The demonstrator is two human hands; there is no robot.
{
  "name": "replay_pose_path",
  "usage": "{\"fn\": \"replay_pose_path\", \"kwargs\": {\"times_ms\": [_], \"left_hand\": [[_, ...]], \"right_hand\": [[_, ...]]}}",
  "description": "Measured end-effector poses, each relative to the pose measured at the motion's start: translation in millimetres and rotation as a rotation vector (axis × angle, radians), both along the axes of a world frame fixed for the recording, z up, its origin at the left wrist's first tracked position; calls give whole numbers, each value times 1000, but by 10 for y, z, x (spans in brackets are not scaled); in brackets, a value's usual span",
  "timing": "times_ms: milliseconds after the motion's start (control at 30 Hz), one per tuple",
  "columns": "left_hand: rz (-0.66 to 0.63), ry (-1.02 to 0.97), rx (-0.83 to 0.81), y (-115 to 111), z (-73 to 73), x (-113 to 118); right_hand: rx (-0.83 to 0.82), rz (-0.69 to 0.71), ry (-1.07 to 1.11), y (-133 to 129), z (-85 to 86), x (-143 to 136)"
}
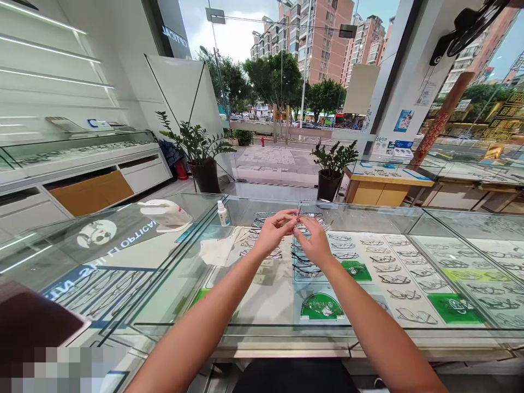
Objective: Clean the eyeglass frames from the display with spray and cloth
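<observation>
Over the glass display case (266, 327), my two hands meet with fingertips close together. My left hand (273, 233) is closed in a pinch on a small pair of eyeglasses (299, 209); a thin temple sticks up between the hands. My right hand (314, 240) pinches the same eyeglasses from the other side, and fingers hide most of the frame. To the left on the glass lie a crumpled pale cloth (219, 250) and, behind it, a white spray bottle (223, 213).
Rows of eyeglass frames (385, 259) lie inside the case, with green cards (454, 308) among them. A white device (164, 213) stands on the left counter. Beyond the case are two potted plants (204, 169) and a large window. A dark object (36, 316) juts in at lower left.
</observation>
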State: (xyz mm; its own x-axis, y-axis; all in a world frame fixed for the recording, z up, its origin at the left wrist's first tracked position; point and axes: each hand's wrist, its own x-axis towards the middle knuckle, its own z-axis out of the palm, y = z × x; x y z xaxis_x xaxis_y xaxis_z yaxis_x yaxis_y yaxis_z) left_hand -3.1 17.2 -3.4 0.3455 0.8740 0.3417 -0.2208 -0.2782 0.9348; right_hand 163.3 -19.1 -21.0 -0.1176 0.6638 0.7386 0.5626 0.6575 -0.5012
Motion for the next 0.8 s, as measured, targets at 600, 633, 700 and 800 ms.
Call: {"fn": "replay_pose_path", "kwargs": {"times_ms": [600, 633, 700, 800], "left_hand": [[1337, 457, 81, 1035, -321, -1313], [1280, 471, -16, 1098, -379, -1366], [1193, 479, -141, 1193, -480, -1444], [1152, 480, -207, 1262, -577, -1500]], "right_hand": [[22, -102, -70, 18, 18, 79], [21, -104, -70, 22, 18, 82], [23, -104, -66, 28, 20, 87], [20, -106, -55, 32, 26, 90]]}}
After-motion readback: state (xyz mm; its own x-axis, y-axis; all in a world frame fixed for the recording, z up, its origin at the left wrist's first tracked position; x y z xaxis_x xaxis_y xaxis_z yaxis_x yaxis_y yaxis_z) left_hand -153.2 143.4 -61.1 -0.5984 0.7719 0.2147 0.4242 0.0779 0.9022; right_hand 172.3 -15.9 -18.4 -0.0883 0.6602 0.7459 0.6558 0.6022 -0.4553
